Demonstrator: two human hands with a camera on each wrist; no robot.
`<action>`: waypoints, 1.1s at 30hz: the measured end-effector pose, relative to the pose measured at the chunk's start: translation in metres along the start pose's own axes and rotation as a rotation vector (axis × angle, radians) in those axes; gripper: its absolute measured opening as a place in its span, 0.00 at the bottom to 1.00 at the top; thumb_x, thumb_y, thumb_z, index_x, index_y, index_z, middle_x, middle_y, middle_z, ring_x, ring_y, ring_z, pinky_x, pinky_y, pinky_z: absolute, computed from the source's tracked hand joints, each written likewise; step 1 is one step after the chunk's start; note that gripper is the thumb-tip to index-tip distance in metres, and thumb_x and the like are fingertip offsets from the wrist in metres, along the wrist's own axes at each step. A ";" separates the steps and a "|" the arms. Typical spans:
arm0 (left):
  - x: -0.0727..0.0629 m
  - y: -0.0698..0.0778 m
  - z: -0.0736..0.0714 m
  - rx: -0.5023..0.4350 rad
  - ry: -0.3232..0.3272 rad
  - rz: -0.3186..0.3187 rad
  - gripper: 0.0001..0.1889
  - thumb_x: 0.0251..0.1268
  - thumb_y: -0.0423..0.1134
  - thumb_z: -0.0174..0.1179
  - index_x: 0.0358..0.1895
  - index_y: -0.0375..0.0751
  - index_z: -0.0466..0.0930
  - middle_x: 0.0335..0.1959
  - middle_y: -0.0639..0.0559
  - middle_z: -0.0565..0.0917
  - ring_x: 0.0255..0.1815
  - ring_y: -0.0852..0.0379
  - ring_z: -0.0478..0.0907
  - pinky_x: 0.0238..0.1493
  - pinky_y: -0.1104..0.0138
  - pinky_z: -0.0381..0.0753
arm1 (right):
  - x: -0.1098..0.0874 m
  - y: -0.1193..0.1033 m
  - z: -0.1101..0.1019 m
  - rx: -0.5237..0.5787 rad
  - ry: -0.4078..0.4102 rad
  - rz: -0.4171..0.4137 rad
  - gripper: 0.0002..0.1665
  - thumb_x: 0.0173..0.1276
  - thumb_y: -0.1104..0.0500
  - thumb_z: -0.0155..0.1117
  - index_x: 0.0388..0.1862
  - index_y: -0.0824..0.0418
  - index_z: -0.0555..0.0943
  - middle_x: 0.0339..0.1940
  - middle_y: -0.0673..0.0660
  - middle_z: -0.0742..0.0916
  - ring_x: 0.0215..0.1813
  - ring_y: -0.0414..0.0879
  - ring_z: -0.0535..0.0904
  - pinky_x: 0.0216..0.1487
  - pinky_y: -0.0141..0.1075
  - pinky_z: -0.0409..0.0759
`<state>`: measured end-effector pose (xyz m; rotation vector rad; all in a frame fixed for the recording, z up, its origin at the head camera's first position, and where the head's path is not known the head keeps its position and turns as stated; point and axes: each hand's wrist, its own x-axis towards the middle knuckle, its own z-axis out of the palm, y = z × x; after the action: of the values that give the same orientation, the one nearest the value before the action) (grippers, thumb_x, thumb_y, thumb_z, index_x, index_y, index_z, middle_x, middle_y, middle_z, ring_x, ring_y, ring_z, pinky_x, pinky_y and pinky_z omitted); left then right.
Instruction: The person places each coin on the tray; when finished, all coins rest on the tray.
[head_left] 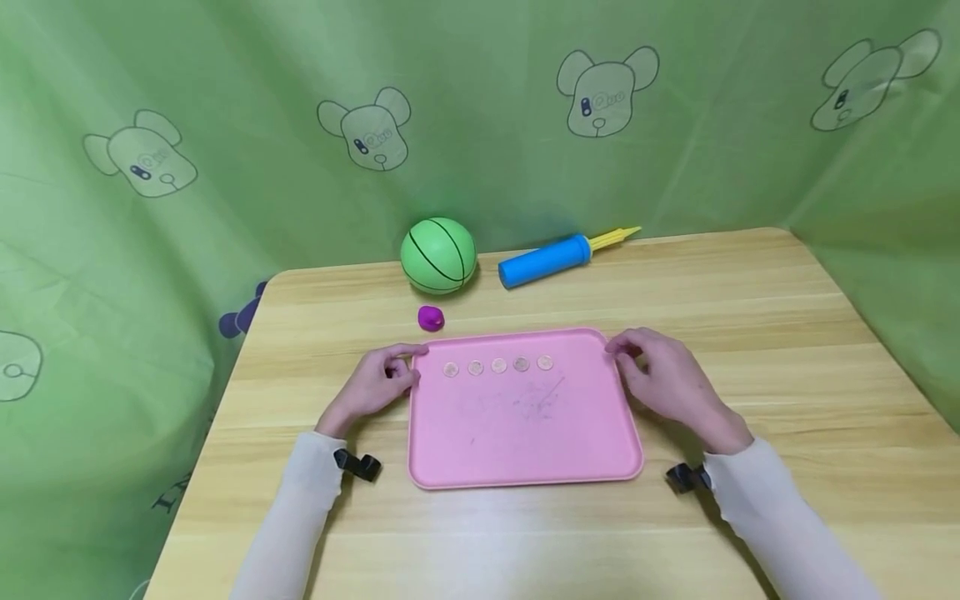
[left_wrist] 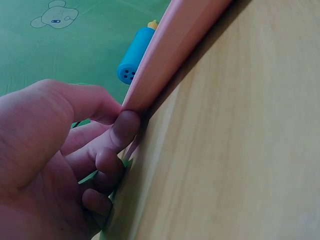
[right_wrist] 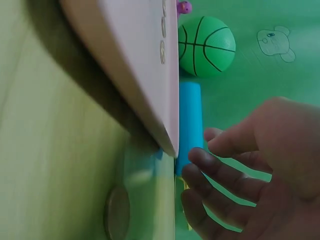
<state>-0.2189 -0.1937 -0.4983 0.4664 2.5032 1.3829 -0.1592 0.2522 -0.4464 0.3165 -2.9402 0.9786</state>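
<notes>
A pink tray lies on the table with several coins in a row near its far edge. My left hand pinches the tray's far left corner, thumb and finger at the rim in the left wrist view. Beside the far right corner is my right hand. In the right wrist view its bent fingers stand a little apart from the tray's corner and hold nothing. A flat, round, coin-like disc shows low in that view, over the wood.
Behind the tray sits a small purple lump. Farther back are a green ball with black lines and a blue hand pump with a yellow nozzle. A green curtain hangs behind the wooden table.
</notes>
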 end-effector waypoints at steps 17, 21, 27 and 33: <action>0.000 0.000 0.001 -0.011 0.001 0.003 0.24 0.74 0.29 0.66 0.71 0.34 0.81 0.29 0.39 0.85 0.27 0.60 0.76 0.36 0.71 0.76 | -0.029 0.053 -0.021 -0.096 0.069 -0.119 0.22 0.68 0.80 0.60 0.52 0.63 0.89 0.49 0.60 0.93 0.48 0.55 0.88 0.50 0.36 0.85; 0.000 0.001 0.000 -0.010 0.000 0.003 0.24 0.74 0.29 0.65 0.71 0.34 0.81 0.29 0.42 0.85 0.27 0.60 0.76 0.33 0.71 0.75 | -0.037 0.064 -0.025 -0.104 0.082 -0.119 0.24 0.64 0.81 0.62 0.51 0.62 0.89 0.48 0.59 0.94 0.50 0.57 0.90 0.48 0.27 0.82; 0.001 0.000 0.001 0.007 -0.004 0.006 0.24 0.74 0.30 0.65 0.72 0.34 0.81 0.27 0.44 0.84 0.27 0.61 0.76 0.37 0.71 0.77 | -0.045 0.081 -0.028 -0.136 0.095 -0.124 0.21 0.63 0.80 0.67 0.50 0.61 0.90 0.46 0.57 0.94 0.48 0.43 0.87 0.44 0.30 0.85; 0.000 0.001 0.001 -0.005 0.002 -0.008 0.24 0.74 0.30 0.66 0.71 0.35 0.81 0.29 0.42 0.85 0.27 0.60 0.76 0.35 0.71 0.76 | -0.049 0.087 -0.029 -0.127 0.063 -0.101 0.18 0.65 0.77 0.72 0.50 0.61 0.90 0.47 0.58 0.94 0.48 0.47 0.88 0.46 0.34 0.87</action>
<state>-0.2182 -0.1929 -0.4979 0.4539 2.5000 1.3864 -0.1302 0.3462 -0.4789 0.4166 -2.8808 0.7708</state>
